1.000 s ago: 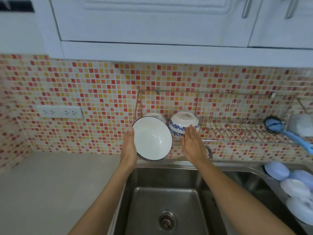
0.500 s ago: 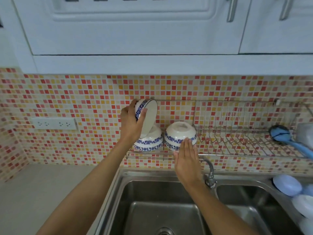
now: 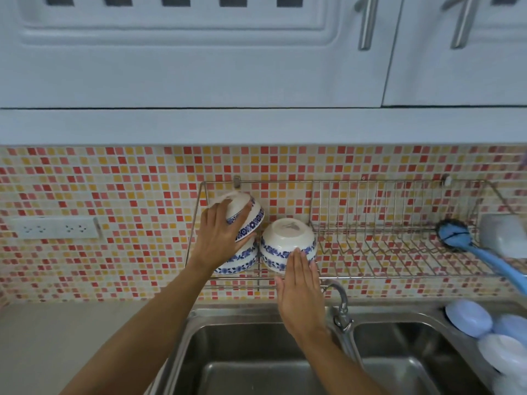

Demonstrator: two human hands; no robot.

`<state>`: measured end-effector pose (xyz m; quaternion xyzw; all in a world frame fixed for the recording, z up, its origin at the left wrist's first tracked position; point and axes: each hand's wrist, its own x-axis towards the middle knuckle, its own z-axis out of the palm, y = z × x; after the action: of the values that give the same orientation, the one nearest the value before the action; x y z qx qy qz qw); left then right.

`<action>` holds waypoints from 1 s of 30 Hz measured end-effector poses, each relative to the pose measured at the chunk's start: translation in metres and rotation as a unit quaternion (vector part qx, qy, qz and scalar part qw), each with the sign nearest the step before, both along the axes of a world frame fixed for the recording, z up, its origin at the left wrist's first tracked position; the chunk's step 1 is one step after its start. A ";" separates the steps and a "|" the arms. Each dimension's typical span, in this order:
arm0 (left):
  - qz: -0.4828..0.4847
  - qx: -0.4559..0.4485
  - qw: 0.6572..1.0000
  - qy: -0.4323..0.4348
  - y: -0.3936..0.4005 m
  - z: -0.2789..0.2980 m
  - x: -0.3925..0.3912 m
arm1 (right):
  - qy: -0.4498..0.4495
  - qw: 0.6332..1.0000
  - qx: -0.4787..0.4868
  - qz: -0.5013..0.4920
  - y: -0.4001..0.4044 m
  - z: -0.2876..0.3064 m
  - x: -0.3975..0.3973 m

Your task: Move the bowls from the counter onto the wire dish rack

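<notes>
A wire dish rack (image 3: 399,243) is seen mounted on a mosaic-tiled wall above a steel sink (image 3: 256,366); at its left end, a blue-and-white bowl (image 3: 248,215) is held upside down and tilted by the left hand (image 3: 219,238), whose grip is clamped on it; it is set on top of another inverted bowl (image 3: 242,259), of which only the lower rim is visible. Just beside these, a third inverted bowl (image 3: 288,240) is stood on the rack; its front is touched by the fingertips of the right hand (image 3: 299,295), whose grip is kept flat with fingers straight and together, clamped on nothing. A blue brush (image 3: 462,238) is laid at the rack's right end; the pale tabletop (image 3: 71,337) is seen at lower left.
</notes>
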<state>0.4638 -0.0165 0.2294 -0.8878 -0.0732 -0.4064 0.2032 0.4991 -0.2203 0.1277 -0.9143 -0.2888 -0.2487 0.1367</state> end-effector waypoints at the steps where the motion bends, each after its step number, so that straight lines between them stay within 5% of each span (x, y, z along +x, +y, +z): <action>1: 0.001 0.002 1.000 0.005 0.001 0.000 0.002 | -0.001 1.000 0.001 0.000 0.000 0.000 0.000; 14: -0.038 -0.036 0.988 0.145 0.017 -0.025 0.009 | 0.007 1.000 0.006 -0.007 0.001 0.001 -0.003; 30: -0.059 -0.101 0.982 0.151 0.011 -0.029 -0.006 | -0.006 1.000 0.002 -0.019 0.001 0.002 -0.006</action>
<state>0.4578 -0.0053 0.2003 -0.9576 -0.0303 -0.2695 0.0969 0.4935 -0.2192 0.1299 -0.9177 -0.2722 -0.2573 0.1320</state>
